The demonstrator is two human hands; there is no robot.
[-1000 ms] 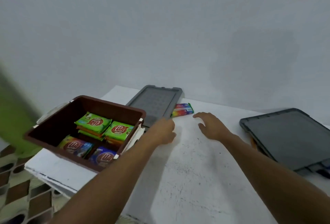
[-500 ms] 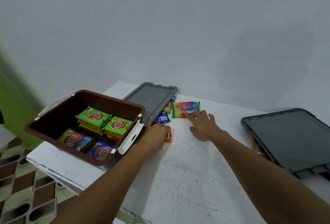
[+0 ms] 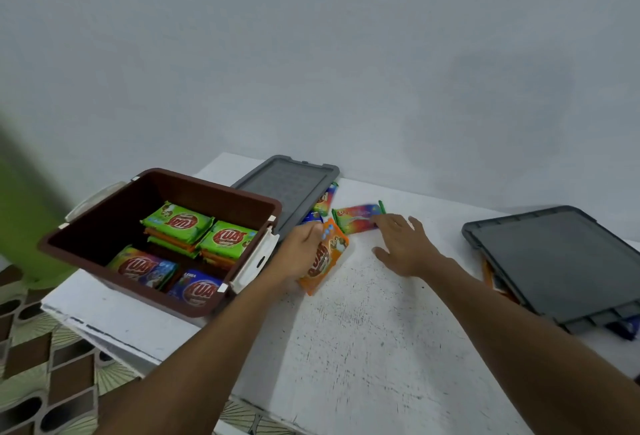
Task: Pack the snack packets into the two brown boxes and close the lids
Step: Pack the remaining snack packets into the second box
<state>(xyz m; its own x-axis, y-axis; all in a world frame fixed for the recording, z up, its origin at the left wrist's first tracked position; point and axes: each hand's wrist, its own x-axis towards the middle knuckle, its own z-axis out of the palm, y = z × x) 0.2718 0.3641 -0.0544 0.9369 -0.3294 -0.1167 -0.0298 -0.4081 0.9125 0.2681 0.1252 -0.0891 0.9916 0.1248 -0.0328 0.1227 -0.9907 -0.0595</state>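
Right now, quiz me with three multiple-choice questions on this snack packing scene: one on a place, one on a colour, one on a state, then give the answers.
1. Where is the grey lid nearest the brown box? A) on the box B) flat on the table beyond it C) on the floor
2. What colour is the packet in the left hand? A) blue B) orange C) green
3. What is the right hand doing? A) gripping a lid B) hanging off the table C) lying flat, fingers on a rainbow packet
Answers: 1 B, the box stands open and the lid lies past its far corner. 2 B, its orange wrapper shows beside the fingers. 3 C, straight fingers touch the packet's near edge.
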